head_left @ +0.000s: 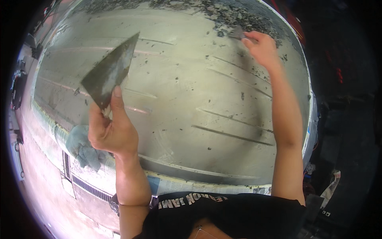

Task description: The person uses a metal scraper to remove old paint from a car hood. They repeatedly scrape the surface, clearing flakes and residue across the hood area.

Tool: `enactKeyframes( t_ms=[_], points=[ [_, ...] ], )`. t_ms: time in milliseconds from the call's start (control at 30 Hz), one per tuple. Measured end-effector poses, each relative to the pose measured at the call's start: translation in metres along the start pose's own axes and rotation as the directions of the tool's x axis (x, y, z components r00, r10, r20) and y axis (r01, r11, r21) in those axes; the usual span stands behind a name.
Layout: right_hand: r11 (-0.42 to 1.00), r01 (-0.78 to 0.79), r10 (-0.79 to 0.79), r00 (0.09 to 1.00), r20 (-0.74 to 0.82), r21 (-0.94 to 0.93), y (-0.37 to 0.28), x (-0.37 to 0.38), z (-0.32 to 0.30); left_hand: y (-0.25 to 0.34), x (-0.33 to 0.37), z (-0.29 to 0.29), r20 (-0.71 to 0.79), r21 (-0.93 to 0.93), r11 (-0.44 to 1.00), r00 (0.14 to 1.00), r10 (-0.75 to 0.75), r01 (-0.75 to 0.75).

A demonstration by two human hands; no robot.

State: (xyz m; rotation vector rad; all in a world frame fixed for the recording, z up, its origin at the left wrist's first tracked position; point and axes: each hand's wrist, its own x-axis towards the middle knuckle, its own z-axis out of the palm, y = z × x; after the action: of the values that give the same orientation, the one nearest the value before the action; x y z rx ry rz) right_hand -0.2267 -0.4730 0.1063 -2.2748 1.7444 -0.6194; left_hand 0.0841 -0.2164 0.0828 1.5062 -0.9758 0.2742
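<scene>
My left hand (113, 129) is raised over a large pale ribbed panel that looks like a vehicle roof (175, 99). Its thumb and fingers are closed on a wide, flared metal putty knife (113, 65), blade upward, with grey smears on the metal. Farther off to the right, my right hand (262, 47) grips a small scraper (237, 32), slightly blurred. That blade is at the edge of a band of dark, loose flakes (234, 18) across the far part of the roof. Specks of the same dark material dot the bare surface, and narrow raised ribs cross it.
A bunched grey-green cloth (82, 146) lies at the roof's near left edge. Printed paper and tape (199, 187) line the near edge. On the lower left are pale ground and a drain grate (91, 189). The right side beyond the roof is dark.
</scene>
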Motion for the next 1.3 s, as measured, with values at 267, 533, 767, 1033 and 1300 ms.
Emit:
enactKeyframes(
  t_ms=[267, 533, 767, 1033, 1300],
  points=[
    [0.995, 0.096, -0.094, 0.993, 0.067, -0.025, 0.024, 0.032, 0.040, -0.007, 0.039, -0.040, -0.217, -0.524, 0.848, 0.949, -0.230, 0.086],
    [0.999, 0.031, -0.027, 0.995, 0.096, -0.041, 0.039, 0.048, 0.030, -0.061, 0.068, -0.096, 0.107, -0.959, 0.192, 0.894, -0.436, 0.208],
    [0.958, 0.121, -0.125, 0.992, 0.002, -0.258, 0.062, 0.020, 0.007, -0.056, 0.063, -0.067, 0.003, -0.934, 0.324, 0.910, -0.414, 0.151],
    [0.993, 0.115, -0.116, 0.993, -0.019, -0.032, 0.053, 0.005, 0.006, -0.048, 0.054, -0.074, 0.028, -0.908, 0.362, 0.892, -0.452, 0.212],
    [1.000, 0.006, -0.006, 0.999, 0.052, -0.014, 0.016, 0.014, -0.006, -0.046, 0.050, -0.062, -0.018, -0.823, 0.497, 0.861, -0.508, 0.276]
  ],
)
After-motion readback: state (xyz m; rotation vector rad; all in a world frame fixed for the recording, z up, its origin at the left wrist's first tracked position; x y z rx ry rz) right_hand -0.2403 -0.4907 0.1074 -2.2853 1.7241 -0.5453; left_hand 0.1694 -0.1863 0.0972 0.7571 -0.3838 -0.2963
